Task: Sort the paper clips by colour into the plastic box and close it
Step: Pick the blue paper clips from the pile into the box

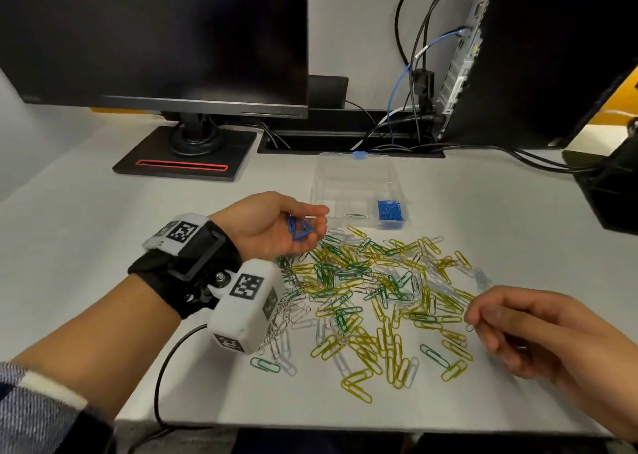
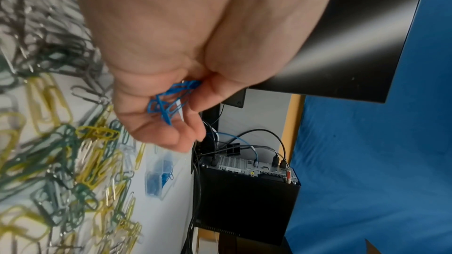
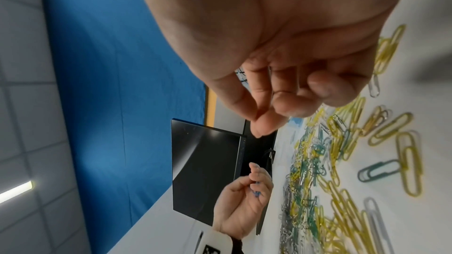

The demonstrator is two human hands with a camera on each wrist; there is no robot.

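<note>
Head view is showing the left hand (image 1: pixel 276 224), palm up at frame centre, cupping a small bunch of blue wire paper clips (image 1: pixel 299 227) in curled fingers. At lower right the right hand (image 1: pixel 538 333) is hovering with loosely curled, empty fingers over the yellow, green and silver clip pile (image 1: pixel 373 295). Just above, the clear plastic box (image 1: pixel 357 191) is lying open, blue clips in its right compartment.

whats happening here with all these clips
A person is sorting paper clips by colour at a desk. Their left hand cups a few blue clips palm up, near the open plastic box, where one compartment already holds a batch of blue ones. The right hand hovers at the edge of the mixed pile of yellow, green, white and silver clips, apparently holding nothing.
</note>
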